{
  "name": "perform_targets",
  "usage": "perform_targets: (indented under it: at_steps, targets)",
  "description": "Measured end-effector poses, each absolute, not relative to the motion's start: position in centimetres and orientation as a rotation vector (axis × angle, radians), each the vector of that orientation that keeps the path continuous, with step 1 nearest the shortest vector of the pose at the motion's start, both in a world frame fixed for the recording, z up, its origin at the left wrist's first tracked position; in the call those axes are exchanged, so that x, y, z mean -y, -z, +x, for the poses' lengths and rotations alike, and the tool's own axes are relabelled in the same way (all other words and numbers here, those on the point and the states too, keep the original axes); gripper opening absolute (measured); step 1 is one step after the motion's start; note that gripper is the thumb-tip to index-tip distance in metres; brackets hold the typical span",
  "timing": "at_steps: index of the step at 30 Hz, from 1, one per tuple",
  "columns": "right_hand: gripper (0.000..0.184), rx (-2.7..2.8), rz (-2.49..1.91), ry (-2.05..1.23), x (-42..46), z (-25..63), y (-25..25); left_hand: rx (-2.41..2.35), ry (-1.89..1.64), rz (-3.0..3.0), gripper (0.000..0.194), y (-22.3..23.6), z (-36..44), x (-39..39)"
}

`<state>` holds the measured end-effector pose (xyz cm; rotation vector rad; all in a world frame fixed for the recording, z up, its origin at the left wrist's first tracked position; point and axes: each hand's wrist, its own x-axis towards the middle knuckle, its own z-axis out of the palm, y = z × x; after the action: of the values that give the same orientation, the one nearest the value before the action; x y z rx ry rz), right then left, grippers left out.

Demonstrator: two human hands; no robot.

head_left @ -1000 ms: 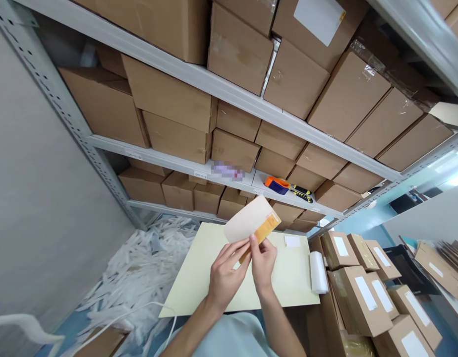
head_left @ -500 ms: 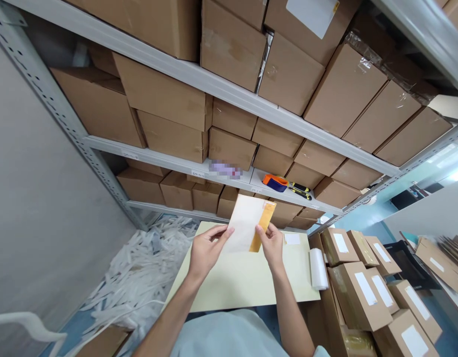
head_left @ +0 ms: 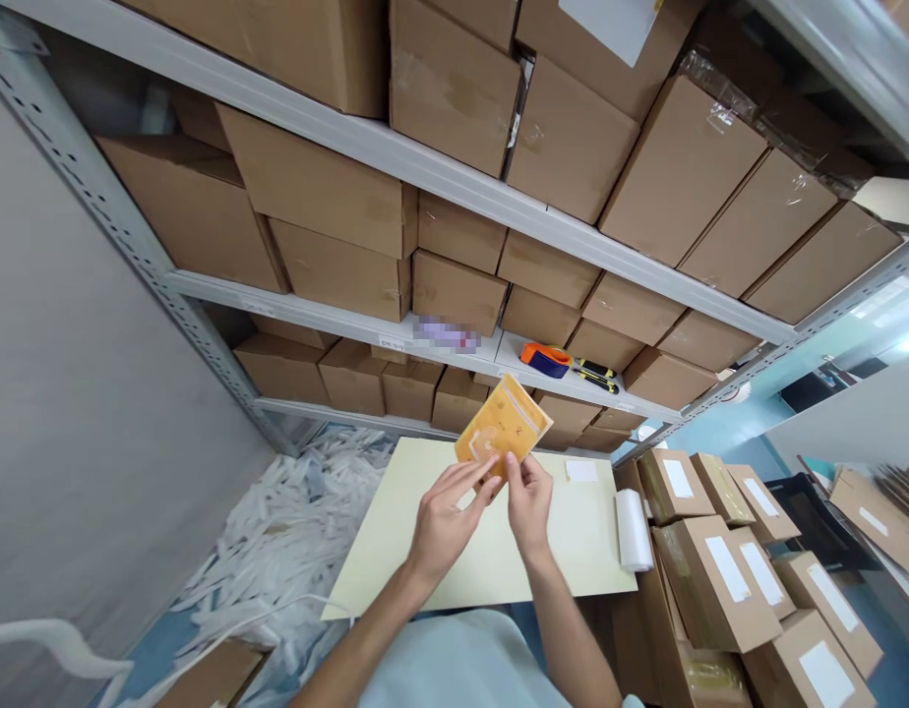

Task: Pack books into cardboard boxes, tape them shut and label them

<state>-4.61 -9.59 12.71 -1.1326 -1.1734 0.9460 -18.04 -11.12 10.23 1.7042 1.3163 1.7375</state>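
Observation:
A folded sheet (head_left: pixel 503 423) with a yellow printed face, probably a label sheet, is held up over the pale table (head_left: pixel 395 551). My right hand (head_left: pixel 529 501) pinches its lower right edge, thumb on the front. From the lower left, my left hand (head_left: pixel 447 521) has its fingertips on the yellow face near the bottom corner, the fingers closed together with the thumb close beneath. White layers show along the sheet's upper right edge. A small white label (head_left: pixel 580 471) lies flat on the table behind my right hand.
A white roll (head_left: pixel 633 531) stands at the table's right edge beside stacked, labelled cartons (head_left: pixel 709 560). Ahead, a metal shelf (head_left: pixel 454 167) holds brown boxes, an orange and blue tape dispenser (head_left: pixel 545 360) and yellow-black cutters (head_left: pixel 596 374). White paper strips (head_left: pixel 277 531) heap on the left floor.
The sheet has turned from mostly white with a yellow strip to its yellow face, folded smaller and tilted. My left hand has moved right, onto its lower part.

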Motion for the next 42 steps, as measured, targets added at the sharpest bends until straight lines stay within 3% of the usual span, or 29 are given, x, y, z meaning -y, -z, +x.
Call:
perform_targets:
  at_steps: [3, 7, 12, 19, 27, 33, 39, 42]
  targets:
    - [0.058, 1.222, -1.071, -1.163, 8.3, -2.0, -13.1, -1.458, -1.597, 1.437, 0.051, -10.6, -21.4, 8.9]
    - [0.059, 1.285, -0.998, -1.366, 7.3, 0.2, -13.6, -1.229, -1.264, 1.225, 0.074, -11.6, -25.0, 6.1]
    - [0.059, 1.401, -1.050, -1.245, 6.0, 1.1, -13.6, -1.295, -1.297, 1.428, 0.061, -12.2, -25.5, 5.6]
    - [0.029, 1.556, -0.977, -0.879, 5.8, 2.0, -15.3, -1.246, -1.611, 2.018, 0.029, -13.7, -25.7, 6.3]
    - [0.031, 1.642, -0.919, -0.737, 7.5, 1.9, -15.9, -1.201, -1.735, 2.137, 0.028, -14.3, -26.2, 7.9]
    - [0.057, 1.438, -1.063, -0.892, 7.6, 1.7, -15.1, -1.319, -1.709, 1.843, 0.033, -13.9, -26.1, 8.1]
    - [0.044, 1.390, -1.098, -1.110, 6.8, 2.1, -15.4, -1.247, -1.473, 1.870, 0.044, -14.1, -26.6, 8.1]
    - [0.046, 1.413, -1.122, -1.202, 6.7, 2.3, -15.8, -1.244, -1.409, 1.765, 0.049, -14.0, -26.6, 7.9]
